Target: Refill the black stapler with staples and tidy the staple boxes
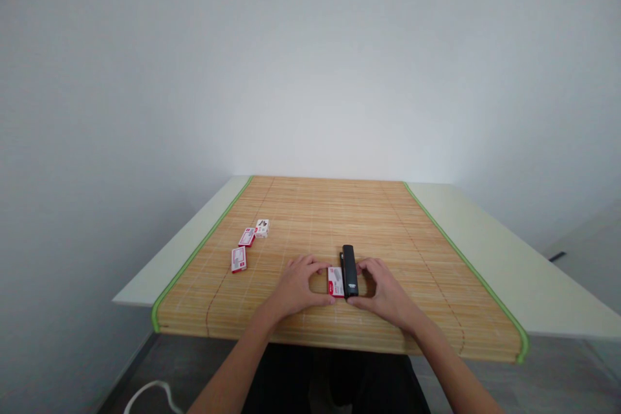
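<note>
A black stapler [350, 272] lies lengthwise on the bamboo mat [334, 213], near its front edge. Right beside it on the left is a small red and white box [336, 282], its long side against the stapler. My left hand [301, 281] has thumb and fingers at the box's near and far left corners. On the other side, my right hand [385, 291] curves around the stapler's right side, thumb at its near end and fingertips against its flank.
Toward the left of the mat lie two more red and white boxes, one nearer [239, 259] and one farther [247, 237]. A white box [262, 228] with a dark picture touches the farther one. White table surface [460, 220] shows beyond the mat's green borders, and a wall rises behind.
</note>
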Available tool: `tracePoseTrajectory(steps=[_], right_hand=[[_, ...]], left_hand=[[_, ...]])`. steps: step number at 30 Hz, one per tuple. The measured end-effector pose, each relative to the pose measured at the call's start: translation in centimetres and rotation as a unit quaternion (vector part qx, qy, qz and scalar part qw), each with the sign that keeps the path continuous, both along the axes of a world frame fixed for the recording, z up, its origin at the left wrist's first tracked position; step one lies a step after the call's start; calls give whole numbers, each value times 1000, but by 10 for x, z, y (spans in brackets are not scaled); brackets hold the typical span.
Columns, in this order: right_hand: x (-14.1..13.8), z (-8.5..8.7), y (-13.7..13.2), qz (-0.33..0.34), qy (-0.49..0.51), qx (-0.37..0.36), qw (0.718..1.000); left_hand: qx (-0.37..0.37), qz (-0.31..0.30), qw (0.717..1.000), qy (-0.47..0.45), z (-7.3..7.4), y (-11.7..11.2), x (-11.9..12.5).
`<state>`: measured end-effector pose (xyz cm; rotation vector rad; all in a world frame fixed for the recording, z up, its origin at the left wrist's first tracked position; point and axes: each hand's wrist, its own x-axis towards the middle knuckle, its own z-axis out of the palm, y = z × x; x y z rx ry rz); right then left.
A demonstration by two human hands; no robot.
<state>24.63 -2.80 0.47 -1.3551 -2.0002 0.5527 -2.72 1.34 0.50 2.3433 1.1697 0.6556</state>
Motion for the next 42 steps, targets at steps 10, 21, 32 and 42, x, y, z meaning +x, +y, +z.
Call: tracePoseTrajectory(steps=[10,21,32,42], right_hand=[[18,0,0,28,-26,12,999],[15,2,-2,25,-29,18,999],[17,0,0,33,-30,19,999],[17,3,-2,43,-38,23,998]], left_hand=[[0,-4,1000,-11,-1,-2,4],[91,363,927,14,3,-8,-111],[11,291,948,129,2,20,-185],[-57,326,918,216,16,-16,-142]])
